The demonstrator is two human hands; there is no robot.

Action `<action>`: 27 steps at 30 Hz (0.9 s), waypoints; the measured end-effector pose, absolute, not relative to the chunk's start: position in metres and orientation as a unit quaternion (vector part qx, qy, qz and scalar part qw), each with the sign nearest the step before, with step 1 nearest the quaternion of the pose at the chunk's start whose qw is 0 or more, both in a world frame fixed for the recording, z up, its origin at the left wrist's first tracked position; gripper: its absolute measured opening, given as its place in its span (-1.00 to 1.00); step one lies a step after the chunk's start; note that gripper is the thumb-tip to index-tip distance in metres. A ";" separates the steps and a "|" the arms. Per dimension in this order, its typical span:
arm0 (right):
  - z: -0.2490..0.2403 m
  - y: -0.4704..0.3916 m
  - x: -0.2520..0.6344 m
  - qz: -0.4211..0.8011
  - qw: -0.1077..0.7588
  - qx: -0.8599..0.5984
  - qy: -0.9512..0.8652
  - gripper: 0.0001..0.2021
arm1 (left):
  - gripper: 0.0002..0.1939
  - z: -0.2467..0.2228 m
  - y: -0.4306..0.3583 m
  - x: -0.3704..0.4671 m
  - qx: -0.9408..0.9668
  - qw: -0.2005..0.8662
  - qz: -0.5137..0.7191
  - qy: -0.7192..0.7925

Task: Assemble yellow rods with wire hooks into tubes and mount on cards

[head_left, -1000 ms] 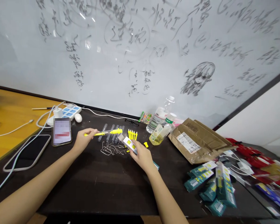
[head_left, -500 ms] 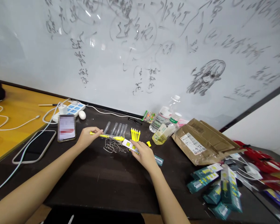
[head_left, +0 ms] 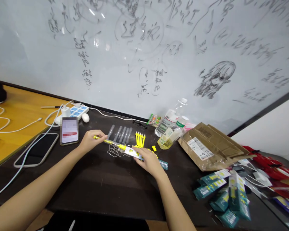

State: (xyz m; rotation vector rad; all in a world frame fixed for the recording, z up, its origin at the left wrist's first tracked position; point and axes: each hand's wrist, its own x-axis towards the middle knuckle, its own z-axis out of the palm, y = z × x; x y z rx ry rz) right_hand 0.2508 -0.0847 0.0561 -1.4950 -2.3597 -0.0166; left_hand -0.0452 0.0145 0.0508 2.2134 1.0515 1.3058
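My left hand (head_left: 95,140) pinches the left end of a slim clear and yellow tube (head_left: 114,143) by its yellow tip. The tube's right end meets a white and yellow box (head_left: 131,152), which my right hand (head_left: 147,158) grips from the right, fingers over its top. Just behind the tube lie several clear empty tubes (head_left: 123,134) side by side. Several yellow sticks (head_left: 140,139) stand in a row to their right, with a small yellow cap (head_left: 154,148) beyond. Bent metal hooks (head_left: 114,151) lie under the held tube, partly hidden.
Two phones (head_left: 69,131) and a power strip (head_left: 78,110) with cables are at the left. Two bottles (head_left: 168,136) and a cardboard package (head_left: 207,146) stand at the back right. Several green boxes (head_left: 238,195) are piled at the right. A whiteboard (head_left: 139,64) rises behind.
The box in my right hand has turned flatter and shifted slightly left, now covering more of the tube's yellow right part. My left hand keeps its pinch on the tube.
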 end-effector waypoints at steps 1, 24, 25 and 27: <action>0.055 -0.085 0.250 -0.003 0.180 -0.524 -0.832 -0.56 | -0.70 0.051 0.014 -0.045 0.787 0.184 0.460 0.368; 0.037 -0.086 0.223 -0.062 0.174 -0.493 -0.850 -0.58 | -0.77 0.023 -0.014 -0.001 0.776 0.327 0.389 0.373; 0.036 -0.086 0.222 -0.063 0.177 -0.495 -0.849 -0.59 | -0.77 0.023 -0.017 0.000 0.789 0.315 0.385 0.359; 0.035 -0.085 0.222 -0.060 0.187 -0.502 -0.842 -0.61 | -0.74 0.024 -0.018 -0.002 0.804 0.274 0.391 0.354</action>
